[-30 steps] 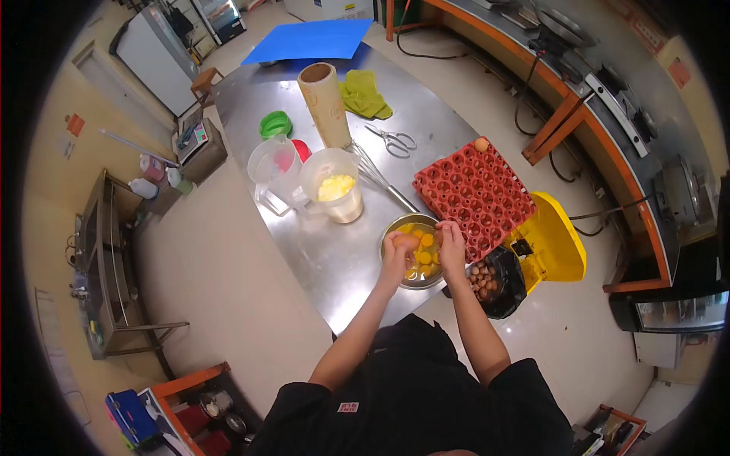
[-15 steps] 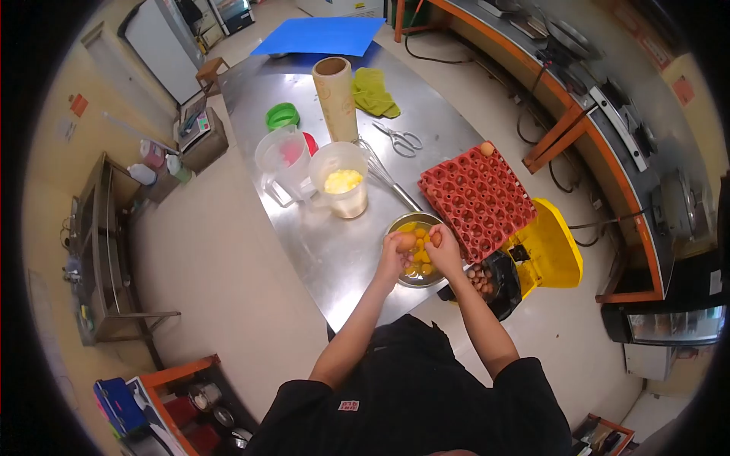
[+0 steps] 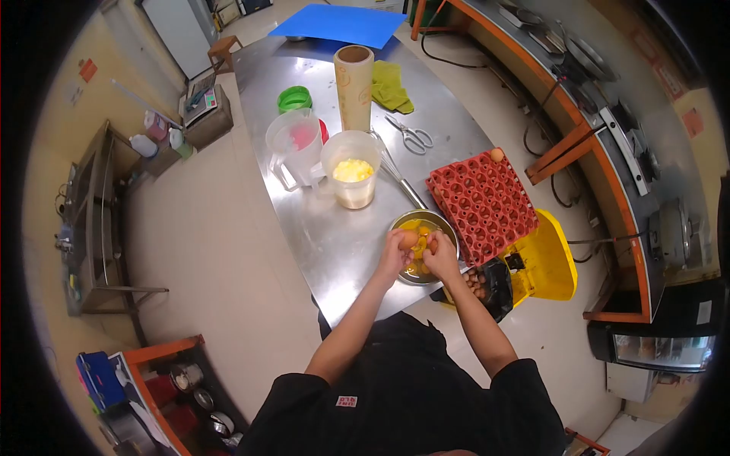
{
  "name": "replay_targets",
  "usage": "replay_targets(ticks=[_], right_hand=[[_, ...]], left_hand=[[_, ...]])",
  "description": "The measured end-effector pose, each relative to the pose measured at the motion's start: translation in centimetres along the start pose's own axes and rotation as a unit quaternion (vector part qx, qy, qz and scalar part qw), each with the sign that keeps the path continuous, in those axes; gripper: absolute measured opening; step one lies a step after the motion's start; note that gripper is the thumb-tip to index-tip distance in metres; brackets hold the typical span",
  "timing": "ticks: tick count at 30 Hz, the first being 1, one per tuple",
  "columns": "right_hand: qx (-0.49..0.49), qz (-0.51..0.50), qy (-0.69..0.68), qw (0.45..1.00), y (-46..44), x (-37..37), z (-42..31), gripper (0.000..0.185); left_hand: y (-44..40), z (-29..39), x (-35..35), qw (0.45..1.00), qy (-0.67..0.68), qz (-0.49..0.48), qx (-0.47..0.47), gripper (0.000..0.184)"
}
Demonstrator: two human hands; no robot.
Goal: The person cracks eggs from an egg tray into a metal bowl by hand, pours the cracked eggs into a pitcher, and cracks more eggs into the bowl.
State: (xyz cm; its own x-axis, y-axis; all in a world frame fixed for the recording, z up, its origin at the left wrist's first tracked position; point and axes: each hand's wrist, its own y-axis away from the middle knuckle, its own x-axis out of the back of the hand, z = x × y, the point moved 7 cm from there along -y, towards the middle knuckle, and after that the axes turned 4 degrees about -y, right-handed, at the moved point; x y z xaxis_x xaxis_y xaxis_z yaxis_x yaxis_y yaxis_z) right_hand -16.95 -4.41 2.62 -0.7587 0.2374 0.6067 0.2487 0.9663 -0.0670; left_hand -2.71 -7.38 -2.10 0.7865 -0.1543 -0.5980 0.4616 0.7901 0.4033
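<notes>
Over the metal bowl [image 3: 454, 234] I hold both hands close together. My left hand [image 3: 393, 257] is closed on a brown egg [image 3: 408, 239]; whether its shell is whole I cannot tell. My right hand [image 3: 443, 260] has its fingers curled round a brown eggshell [image 3: 433, 245], mostly hidden by the fingers. Below them, several yolks in clear egg white [image 3: 415, 267] lie in the bowl. A whisk [image 3: 411, 191] rests just behind the bowl. To the right is a stack of red egg trays [image 3: 484, 205] with one brown egg [image 3: 496, 154] at its far corner.
Right of the bowl, a black bag [image 3: 498, 292] holds shells beside a yellow bin [image 3: 559, 262]. Behind stand a jug with yellow contents [image 3: 352, 182], another clear jug [image 3: 293, 144], a film roll [image 3: 354, 87], scissors [image 3: 412, 137], a green cloth [image 3: 389, 87] and a blue board [image 3: 338, 24].
The view has shifted slightly, so the table items sit a little further right. My hands remain over the bowl, with the right one slightly lower and nearer the left.
</notes>
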Motion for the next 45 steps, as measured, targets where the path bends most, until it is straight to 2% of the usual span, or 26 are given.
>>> replay_targets(ticks=[10,14,19,20,24,28,31,33,35,36,39,40,42,45], right_hand=[[0.006,-0.017,0.021,1.000,-0.2,-0.2,0.2,0.023],[0.030,-0.040,0.045,0.998,-0.3,-0.8,1.0,0.037],[-0.012,-0.125,0.097,0.987,-0.8,1.8,-4.4,0.053],[0.007,-0.133,0.094,0.987,-1.0,2.6,-5.5,0.053],[0.025,-0.118,0.126,0.985,-1.7,6.1,-10.4,0.054],[0.099,-0.076,0.150,0.981,-1.8,9.1,-14.9,0.055],[0.079,-0.061,0.115,0.988,-1.9,10.1,-16.0,0.056],[0.100,-0.069,0.091,0.988,-2.3,8.9,-15.0,0.054],[0.119,-0.080,0.080,0.986,-2.8,6.3,-10.8,0.053],[0.096,-0.075,0.048,0.991,-3.3,4.7,-7.5,0.049],[-0.086,-0.100,-0.108,0.985,-4.0,2.6,1.7,0.043],[-0.091,-0.100,-0.177,0.975,-3.9,3.2,2.5,0.036],[-0.115,-0.150,-0.158,0.969,-2.6,6.5,2.6,0.034],[-0.117,-0.211,-0.036,0.970,0.1,12.5,2.1,0.035]], left_hand=[[0.0,0.0,0.2,1.000,0.009,0.020,0.008,0.041],[-0.2,-0.1,0.4,1.000,0.010,0.006,0.003,0.040],[-0.7,-0.1,1.1,1.000,-0.010,0.010,-0.004,0.037],[-0.7,-0.2,1.2,1.000,-0.004,0.015,-0.004,0.037],[-0.6,0.0,1.2,1.000,0.005,0.028,0.001,0.035],[-0.7,0.0,1.2,1.000,-0.004,0.026,-0.011,0.035],[-1.0,0.1,1.4,0.999,-0.010,0.034,-0.008,0.034],[-0.9,0.3,1.3,0.999,-0.001,0.033,-0.011,0.034],[-1.0,0.3,1.4,0.999,0.011,0.030,-0.013,0.034],[-1.2,0.2,1.5,0.999,0.018,0.028,-0.015,0.035],[-1.1,0.4,1.9,0.999,0.019,0.033,-0.017,0.036],[-0.9,0.8,2.0,0.999,0.017,0.038,-0.017,0.036],[-0.7,1.4,2.4,0.999,0.013,0.041,-0.020,0.038],[-0.7,1.8,2.5,0.999,0.017,0.040,-0.014,0.038]])
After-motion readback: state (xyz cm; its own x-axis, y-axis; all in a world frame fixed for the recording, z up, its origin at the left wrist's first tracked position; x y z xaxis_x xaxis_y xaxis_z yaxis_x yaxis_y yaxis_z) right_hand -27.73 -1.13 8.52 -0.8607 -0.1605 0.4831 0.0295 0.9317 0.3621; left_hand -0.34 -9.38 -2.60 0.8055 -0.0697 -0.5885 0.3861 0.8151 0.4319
